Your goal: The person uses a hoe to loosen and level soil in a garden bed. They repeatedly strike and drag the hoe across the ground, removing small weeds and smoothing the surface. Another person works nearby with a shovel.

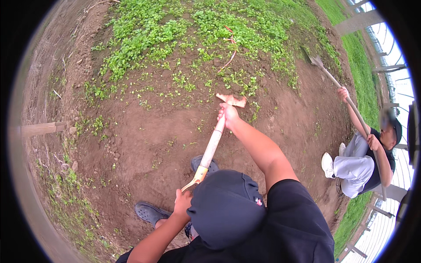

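Note:
A spade slants across the middle of the view with a pale wooden shaft and a yellow D-shaped grip. My left hand closes around the end of that grip, beside my cap. Far down the shaft, my right hand is wrapped just above the blade. The reddish, light-coloured blade shows only in part beyond my knuckles, at the border between bare soil and low green plants. Whether its edge is in the soil, I cannot tell.
A co-worker at the right holds a long-handled shovel, its blade near the plants. A red-and-white strip lies among the greenery. A wooden post juts in at the left. My grey clog stands on soil.

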{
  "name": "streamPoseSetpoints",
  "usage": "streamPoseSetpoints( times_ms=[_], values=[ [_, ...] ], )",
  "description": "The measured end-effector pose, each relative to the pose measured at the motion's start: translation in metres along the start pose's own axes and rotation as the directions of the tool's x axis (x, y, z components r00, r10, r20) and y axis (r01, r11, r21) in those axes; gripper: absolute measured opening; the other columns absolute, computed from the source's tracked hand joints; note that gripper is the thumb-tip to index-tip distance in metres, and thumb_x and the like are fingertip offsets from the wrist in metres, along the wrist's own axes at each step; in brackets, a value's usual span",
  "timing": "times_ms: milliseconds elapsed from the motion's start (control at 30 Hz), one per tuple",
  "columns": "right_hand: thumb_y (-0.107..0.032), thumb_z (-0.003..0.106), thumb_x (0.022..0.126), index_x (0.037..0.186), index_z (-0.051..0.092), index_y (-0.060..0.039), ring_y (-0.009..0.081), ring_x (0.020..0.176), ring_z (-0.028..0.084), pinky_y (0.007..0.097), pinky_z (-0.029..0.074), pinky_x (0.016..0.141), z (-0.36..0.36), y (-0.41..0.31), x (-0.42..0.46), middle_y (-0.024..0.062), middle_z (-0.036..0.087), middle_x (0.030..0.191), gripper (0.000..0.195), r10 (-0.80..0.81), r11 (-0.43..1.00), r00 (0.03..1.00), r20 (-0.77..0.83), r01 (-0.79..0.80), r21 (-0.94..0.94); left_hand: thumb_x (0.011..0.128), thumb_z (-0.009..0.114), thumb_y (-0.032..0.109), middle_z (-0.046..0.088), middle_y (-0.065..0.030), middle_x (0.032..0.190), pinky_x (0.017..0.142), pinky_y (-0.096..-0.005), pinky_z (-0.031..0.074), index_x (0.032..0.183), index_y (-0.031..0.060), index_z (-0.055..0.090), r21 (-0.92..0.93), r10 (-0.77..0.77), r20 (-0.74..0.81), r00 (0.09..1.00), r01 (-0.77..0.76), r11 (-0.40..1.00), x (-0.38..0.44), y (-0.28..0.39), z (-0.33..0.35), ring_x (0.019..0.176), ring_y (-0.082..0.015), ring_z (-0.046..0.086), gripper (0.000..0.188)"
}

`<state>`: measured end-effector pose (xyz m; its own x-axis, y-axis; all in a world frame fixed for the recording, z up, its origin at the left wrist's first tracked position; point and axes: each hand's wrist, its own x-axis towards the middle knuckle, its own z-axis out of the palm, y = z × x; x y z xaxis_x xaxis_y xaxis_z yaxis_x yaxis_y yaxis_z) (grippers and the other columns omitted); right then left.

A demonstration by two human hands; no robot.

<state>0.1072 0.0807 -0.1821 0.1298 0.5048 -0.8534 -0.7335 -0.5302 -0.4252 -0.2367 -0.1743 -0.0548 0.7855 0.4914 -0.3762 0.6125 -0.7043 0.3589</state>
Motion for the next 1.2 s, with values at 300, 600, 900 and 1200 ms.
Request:
streamPoseSetpoints(
  times_ms=[300, 600, 900, 1200],
  values=[
    [-0.020, 0.061, 0.089, 0.077, 0.043, -0.0159, 0.0150, 0.045, 0.044, 0.0349, 0.044, 0.047, 0.017, -0.063, 0.028, -0.0014, 0.043, 0.056, 0.022, -0.071, 0.994, 0.997, -0.011, 0.070, -0.082, 0.087, 0.052, 0.027, 0.067, 0.0026, 0.086, 0.095, -0.0453, 0.031, 0.089, 0.0175, 0.070, 0.115, -0.079, 0.035, 0.996, 0.075, 0.991, 0.053, 0.009, -0.057, 0.095, -0.0190, 0.055, 0.020],
    [-0.023, 0.063, 0.087, 0.078, 0.043, -0.0170, 0.0144, 0.049, 0.045, 0.0346, 0.046, 0.051, 0.039, 0.067, -0.040, -0.0011, 0.044, 0.058, 0.023, 0.025, 0.995, 0.992, 0.122, -0.014, -0.095, 0.078, 0.064, 0.024, 0.070, -0.0003, 0.077, 0.087, -0.0453, 0.034, 0.075, 0.0196, 0.074, 0.094, -0.288, 0.269, 0.919, 0.273, 0.957, -0.074, 0.031, 0.003, 0.085, -0.0196, 0.063, 0.012],
    [-0.008, 0.059, 0.090, 0.100, 0.041, -0.0068, 0.0155, 0.059, 0.056, 0.0311, 0.052, 0.054, 0.279, 0.219, -0.285, 0.0036, 0.052, 0.075, 0.021, 0.412, 0.559, 0.449, 0.793, 0.562, -0.610, 0.080, 0.062, 0.034, 0.071, -0.0143, 0.096, 0.080, -0.0584, 0.036, 0.099, 0.0098, 0.071, -0.710, -0.528, -0.108, 0.842, 0.306, 0.634, -0.070, 0.119, 0.095, 0.100, -0.0332, 0.065, 0.032],
    [-0.012, 0.061, 0.088, 0.087, 0.045, -0.0124, 0.0140, 0.055, 0.050, 0.0312, 0.048, 0.050, 0.146, 0.118, -0.134, 0.0003, 0.048, 0.067, 0.015, -0.022, 0.940, 0.921, 0.389, 0.151, -0.306, 0.076, 0.064, 0.026, 0.070, -0.0098, 0.090, 0.087, -0.0538, 0.035, 0.088, 0.0124, 0.072, -0.315, -0.278, 0.332, 0.901, 0.383, 0.868, -0.104, 0.068, -0.001, 0.091, -0.0303, 0.065, 0.019]
  ],
)
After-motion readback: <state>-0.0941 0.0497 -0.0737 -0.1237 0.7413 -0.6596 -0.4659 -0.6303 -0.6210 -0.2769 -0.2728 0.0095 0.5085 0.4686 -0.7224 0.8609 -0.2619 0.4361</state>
